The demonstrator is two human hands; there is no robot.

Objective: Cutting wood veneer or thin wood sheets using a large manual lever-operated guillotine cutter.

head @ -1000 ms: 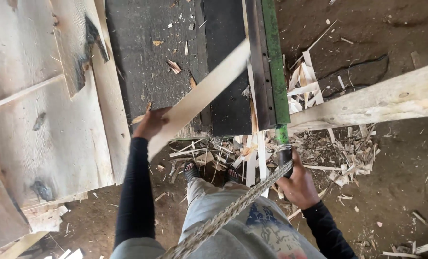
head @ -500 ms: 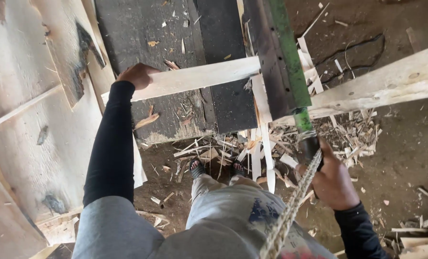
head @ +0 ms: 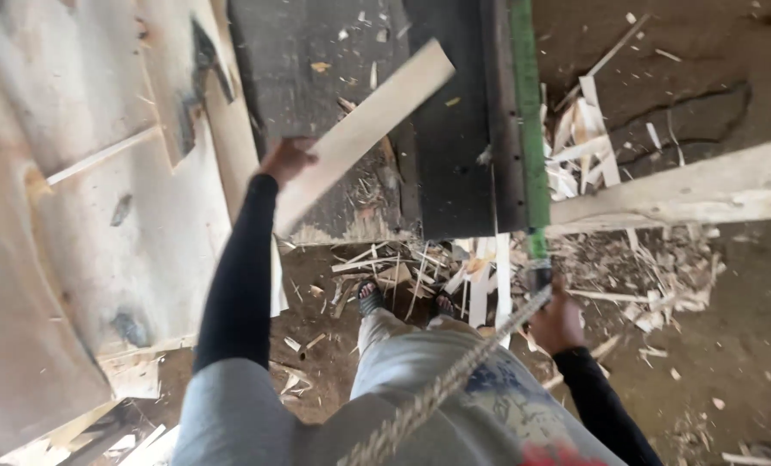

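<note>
Wooden slat (head: pixel 360 129) in left hand (head: pixel 286 160) slants up toward the right.

Long black sleeves (head: pixel 239 276), light grey trousers (head: pixel 420 380), dark sandals (head: pixel 370 299).

Left arm stretched far forward in a black sleeve, nearly straight — the left hand (head: pixel 287 160) is up at full reach, fingers curled shut in a grip, knuckles toward the camera. The right hand (head: pixel 557 323) sits low and close to the body, fist closed, wrist bent — its black-sleeved forearm angling back.
</note>
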